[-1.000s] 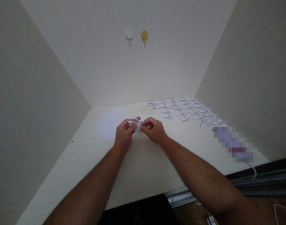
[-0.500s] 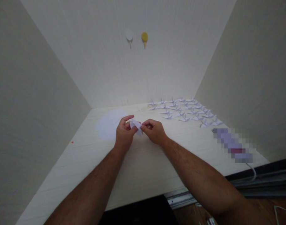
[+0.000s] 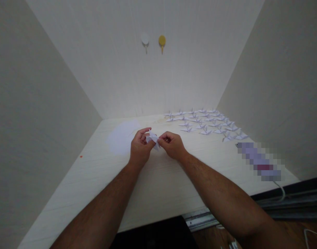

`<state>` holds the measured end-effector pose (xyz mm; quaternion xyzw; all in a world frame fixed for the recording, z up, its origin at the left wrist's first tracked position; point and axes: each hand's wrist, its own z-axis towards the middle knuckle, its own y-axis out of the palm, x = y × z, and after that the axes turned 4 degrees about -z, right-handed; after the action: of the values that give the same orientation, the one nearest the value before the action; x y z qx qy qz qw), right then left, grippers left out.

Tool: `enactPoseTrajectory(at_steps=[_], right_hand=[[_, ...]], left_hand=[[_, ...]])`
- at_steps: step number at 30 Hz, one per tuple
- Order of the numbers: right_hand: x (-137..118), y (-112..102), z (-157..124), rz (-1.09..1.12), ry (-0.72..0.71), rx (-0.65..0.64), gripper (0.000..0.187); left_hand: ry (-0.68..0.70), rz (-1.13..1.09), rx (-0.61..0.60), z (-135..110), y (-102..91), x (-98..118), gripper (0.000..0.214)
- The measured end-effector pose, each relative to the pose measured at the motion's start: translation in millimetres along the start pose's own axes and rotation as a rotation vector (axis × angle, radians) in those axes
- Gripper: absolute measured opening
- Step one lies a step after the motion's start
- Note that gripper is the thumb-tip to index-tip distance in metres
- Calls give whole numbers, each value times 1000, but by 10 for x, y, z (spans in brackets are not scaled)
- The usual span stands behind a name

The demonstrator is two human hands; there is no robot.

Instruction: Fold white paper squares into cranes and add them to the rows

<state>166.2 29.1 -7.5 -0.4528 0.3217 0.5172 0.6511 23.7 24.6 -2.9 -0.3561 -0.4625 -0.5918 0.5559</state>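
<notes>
My left hand (image 3: 139, 148) and my right hand (image 3: 173, 145) meet above the middle of a pale wooden table (image 3: 158, 186). Both pinch a small folded piece of white paper (image 3: 152, 139) between thumb and fingers. The left holds its left side, the right its right side. The paper is partly hidden by my fingers. Just behind my left hand a stack of flat white sheets (image 3: 120, 139) lies on the table.
Several folded white paper cranes (image 3: 205, 121) stand in rows at the back right of the table. A blurred-out oblong object (image 3: 259, 160) lies near the right edge. Two round hooks, white (image 3: 145, 40) and yellow (image 3: 162, 40), hang on the back wall. Walls close in left and right.
My hands have shifted slightly to the right and closer together. The folded paper has turned a little between my fingers.
</notes>
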Motion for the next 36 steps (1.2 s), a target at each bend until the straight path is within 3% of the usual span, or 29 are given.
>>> enactPoseTrajectory(at_steps=[7, 19, 36], right_hand=[[-30, -25, 2, -24, -19, -42, 14], [1, -14, -15, -165, -120, -28, 12], [-1, -17, -19, -154, -156, -69, 12]], left_hand=[[-6, 91, -6, -2, -8, 37, 49], [7, 266, -39, 37, -89, -6, 9], [-42, 277, -127, 50, -110, 14, 8]])
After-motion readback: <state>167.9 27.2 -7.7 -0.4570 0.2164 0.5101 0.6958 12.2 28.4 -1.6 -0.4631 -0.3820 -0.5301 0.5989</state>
